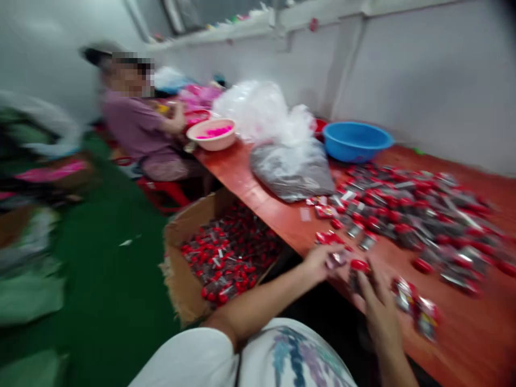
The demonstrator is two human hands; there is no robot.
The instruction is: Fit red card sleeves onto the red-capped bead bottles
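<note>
The whole picture is smeared by motion. My left hand [322, 260] is at the near edge of the red-brown table [463, 344], its fingers closed on a small packet [336, 259]. My right hand [377, 303] is just right of it, its fingers around a small clear packet with a red cap [358, 267]. More such red-capped packets [427, 215] lie in a wide heap across the table beyond my hands, and two or three [419, 312] lie by my right wrist.
An open cardboard box [181, 285] full of the same packets stands on the green floor left of the table. A filled clear bag [290, 169], a blue basin [357, 141] and a pink bowl [213, 134] sit farther along. A seated person [141, 134] works at the far end.
</note>
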